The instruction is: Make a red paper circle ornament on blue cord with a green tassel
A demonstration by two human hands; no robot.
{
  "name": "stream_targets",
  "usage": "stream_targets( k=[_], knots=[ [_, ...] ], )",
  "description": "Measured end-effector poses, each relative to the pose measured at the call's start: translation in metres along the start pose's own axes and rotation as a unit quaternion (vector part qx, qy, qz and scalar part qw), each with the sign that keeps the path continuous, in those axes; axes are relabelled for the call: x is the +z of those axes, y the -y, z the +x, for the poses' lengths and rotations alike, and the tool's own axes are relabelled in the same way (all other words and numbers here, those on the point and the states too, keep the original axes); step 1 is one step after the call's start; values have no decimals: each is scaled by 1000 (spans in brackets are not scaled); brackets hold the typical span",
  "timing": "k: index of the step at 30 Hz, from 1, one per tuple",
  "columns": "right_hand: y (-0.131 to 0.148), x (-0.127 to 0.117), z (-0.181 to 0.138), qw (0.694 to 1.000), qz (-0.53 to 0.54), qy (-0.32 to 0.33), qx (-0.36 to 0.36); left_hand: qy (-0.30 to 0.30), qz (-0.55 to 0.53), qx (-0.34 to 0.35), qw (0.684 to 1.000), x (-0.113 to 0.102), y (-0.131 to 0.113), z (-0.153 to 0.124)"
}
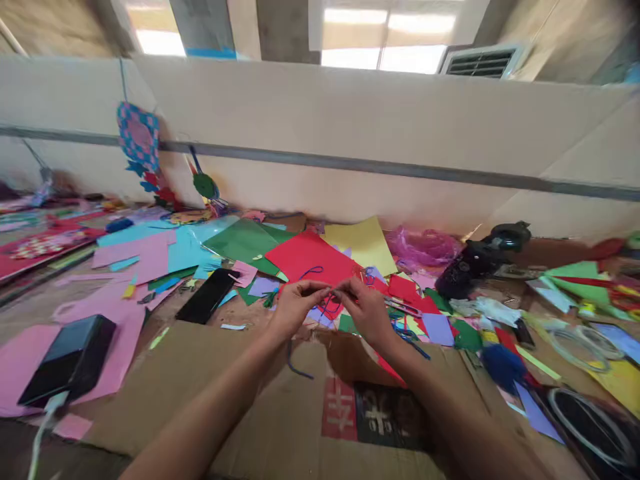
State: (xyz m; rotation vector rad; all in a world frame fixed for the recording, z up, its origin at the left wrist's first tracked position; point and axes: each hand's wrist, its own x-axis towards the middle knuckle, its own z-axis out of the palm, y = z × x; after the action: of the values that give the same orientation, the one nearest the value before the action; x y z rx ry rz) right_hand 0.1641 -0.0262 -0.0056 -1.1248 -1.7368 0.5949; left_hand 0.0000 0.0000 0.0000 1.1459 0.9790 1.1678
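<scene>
My left hand [296, 305] and my right hand [367, 308] meet in the middle of the view, fingers pinched together on a thin dark blue string [330, 303]. One end of the string hangs down below my left wrist [295, 363] onto the flattened cardboard [280, 413]. Both hands hover just above scraps of coloured paper, with a red sheet [309, 257] right behind them and a yellow sheet [363, 243] further back.
A black phone [207, 297] lies to the left, a black box [70, 360] with a cable at the near left. Pink [135, 257], cyan and green sheets spread left. A black tool [475, 263], pink plastic bag [423, 247], wire coils [580, 347] and paper scraps sit right. A wall stands behind.
</scene>
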Motion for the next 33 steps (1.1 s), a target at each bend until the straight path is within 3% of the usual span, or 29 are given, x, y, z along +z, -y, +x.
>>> stream_targets(
  k=[33],
  knots=[
    [-1, 1, -2, 999, -39, 0, -7, 5, 31, 31, 999, -3, 6, -2]
  ],
)
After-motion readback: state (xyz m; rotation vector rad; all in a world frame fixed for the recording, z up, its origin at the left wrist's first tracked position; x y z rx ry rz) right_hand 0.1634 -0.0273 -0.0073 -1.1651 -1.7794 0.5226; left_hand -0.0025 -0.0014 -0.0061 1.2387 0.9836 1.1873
